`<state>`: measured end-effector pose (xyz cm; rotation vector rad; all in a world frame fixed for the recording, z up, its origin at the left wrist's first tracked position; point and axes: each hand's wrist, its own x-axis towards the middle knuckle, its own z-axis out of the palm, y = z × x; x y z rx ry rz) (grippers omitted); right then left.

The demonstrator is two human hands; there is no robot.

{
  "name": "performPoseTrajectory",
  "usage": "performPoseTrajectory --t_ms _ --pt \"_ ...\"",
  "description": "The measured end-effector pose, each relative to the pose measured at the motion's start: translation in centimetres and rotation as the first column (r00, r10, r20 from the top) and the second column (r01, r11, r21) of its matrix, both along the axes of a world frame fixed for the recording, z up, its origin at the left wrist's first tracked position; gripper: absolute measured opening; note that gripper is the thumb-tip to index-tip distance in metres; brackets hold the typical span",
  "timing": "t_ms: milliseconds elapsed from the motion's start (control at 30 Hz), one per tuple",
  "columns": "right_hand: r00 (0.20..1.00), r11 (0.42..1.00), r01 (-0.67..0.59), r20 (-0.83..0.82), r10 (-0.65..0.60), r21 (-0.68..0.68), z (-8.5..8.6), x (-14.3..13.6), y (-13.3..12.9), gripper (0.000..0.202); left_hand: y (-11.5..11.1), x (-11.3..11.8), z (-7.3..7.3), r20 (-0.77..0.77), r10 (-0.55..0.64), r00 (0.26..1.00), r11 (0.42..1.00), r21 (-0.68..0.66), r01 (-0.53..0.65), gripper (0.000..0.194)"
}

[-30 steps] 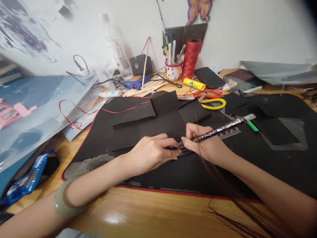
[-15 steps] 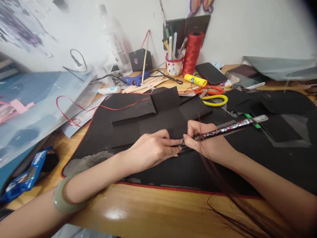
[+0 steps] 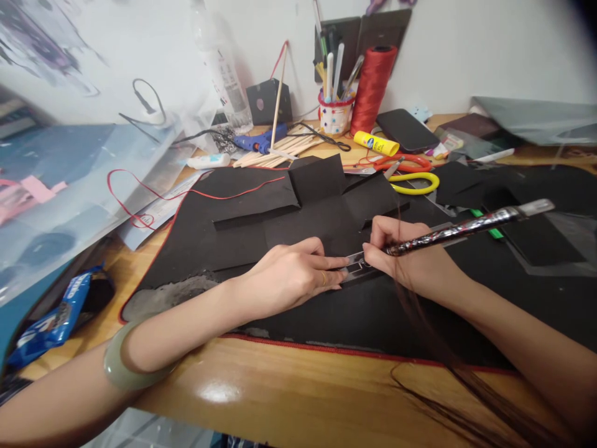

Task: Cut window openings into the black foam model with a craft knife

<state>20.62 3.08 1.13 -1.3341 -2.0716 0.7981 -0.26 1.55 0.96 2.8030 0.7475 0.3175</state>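
Observation:
My left hand lies flat, its extended fingertips pressing a clear ruler down. My right hand is closed around a pen-like tool with a shiny, dark patterned barrel; its tip is hidden by my fingers. That tool leans to the right, its working end at the ruler just right of my left fingertips. Beneath and behind my hands is a piece of black card with several flaps, some folded upright. A black mat with red edging lies under everything.
Behind the card are yellow-and-orange-handled scissors, a glue stick, a phone, wooden sticks, a blue glue gun, a pen cup and a red thread spool. A blue wrapper lies left.
My right hand has slid a little to the right along the ruler with the tool, widening the gap to my left fingertips. My left hand stays pressed down. The view has shifted slightly.

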Motion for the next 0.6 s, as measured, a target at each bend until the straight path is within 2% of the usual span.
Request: performPoseTrajectory --t_ms 333,600 --pt "0.995 0.996 -0.071 0.08 0.066 0.06 0.39 -0.32 0.0 0.023 0.01 0.0 -0.19 0.018 -0.01 1.0 1.0 0.008 0.01 0.024" --pt "0.996 0.997 -0.079 0.048 0.079 -0.012 0.58 -0.27 -0.15 0.023 -0.06 -0.04 -0.26 -0.027 0.024 0.999 0.997 0.071 -0.022 0.027"
